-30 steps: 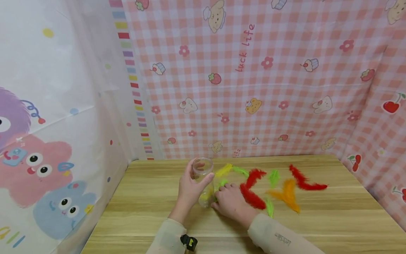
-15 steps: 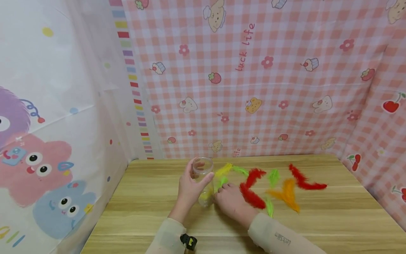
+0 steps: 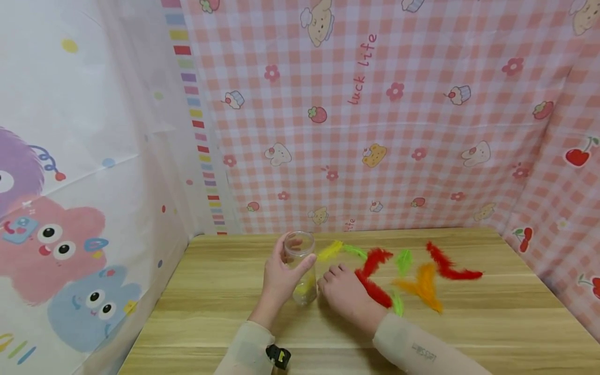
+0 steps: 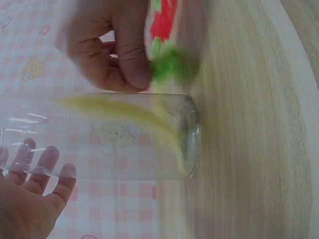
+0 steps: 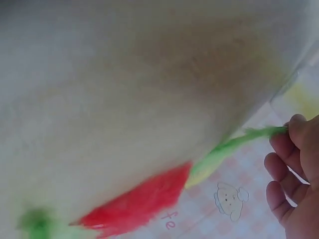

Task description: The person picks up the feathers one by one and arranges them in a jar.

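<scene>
A clear jar point(image 3: 303, 298) stands upright on the table, its top uncovered. My left hand point(image 3: 277, 281) grips it from the left, thumb across the near side. Inside curves a yellow feather point(image 4: 114, 107), reaching down to the jar's bottom. Just right of the jar, my right hand point(image 3: 350, 298) pinches the end of a green feather point(image 5: 261, 132) between thumb and index finger. In the head view that feather is hidden by the hand. The left wrist view shows the right thumb close beside the jar's wall.
Loose feathers lie on the wooden table point(image 3: 211, 312) to the right: a yellow feather point(image 3: 330, 250), several green ones, red feathers point(image 3: 374, 291) and orange feathers point(image 3: 425, 286). A pink checked cloth point(image 3: 422, 130) hangs behind, and a white printed cloth point(image 3: 131, 208) at the left.
My right hand has picked up the green feather that lay beside the jar and shifted slightly up from the table. The left hand and jar have stayed in place.
</scene>
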A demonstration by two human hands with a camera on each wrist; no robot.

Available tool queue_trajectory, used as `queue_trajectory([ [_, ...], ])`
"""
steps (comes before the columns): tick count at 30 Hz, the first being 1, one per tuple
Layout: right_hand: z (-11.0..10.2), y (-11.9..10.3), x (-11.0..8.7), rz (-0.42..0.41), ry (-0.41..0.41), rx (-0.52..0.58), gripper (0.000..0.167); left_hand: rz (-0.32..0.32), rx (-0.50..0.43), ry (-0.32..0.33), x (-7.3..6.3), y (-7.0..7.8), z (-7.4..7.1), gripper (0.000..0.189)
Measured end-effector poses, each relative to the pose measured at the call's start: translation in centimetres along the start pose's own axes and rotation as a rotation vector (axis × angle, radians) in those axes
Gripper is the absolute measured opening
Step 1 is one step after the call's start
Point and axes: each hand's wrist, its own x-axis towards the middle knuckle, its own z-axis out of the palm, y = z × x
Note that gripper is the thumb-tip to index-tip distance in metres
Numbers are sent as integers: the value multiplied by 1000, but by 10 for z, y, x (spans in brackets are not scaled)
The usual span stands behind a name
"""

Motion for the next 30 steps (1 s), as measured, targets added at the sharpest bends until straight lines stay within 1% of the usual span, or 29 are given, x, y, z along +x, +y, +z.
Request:
queue_trajectory([
  [3,-5,5,2,82,17,80,11,-6,7,-1,0,1,0,71],
  [5,-8,9,3,144,61,151,9,-5,6,-2,0,1,0,72],
  [9,-15,18,6,268,188,339,6,4,5,-3,-1,1,0,71],
  [12,-23,25,8,361,218,470,8,12,-4,-7,-1,1,-1,71],
  [16,-34,33,9,477,168,605,12,16,-6,-15,-1,0,-1,71],
  [21,-49,44,9,577,120,769,17,18,-1,-16,-1,1,0,72],
  [25,-58,52,9,619,93,828,23,18,1,-10,-1,2,0,71],
  [30,-71,61,11,629,67,914,29,19,0,-8,-2,2,0,71],
])
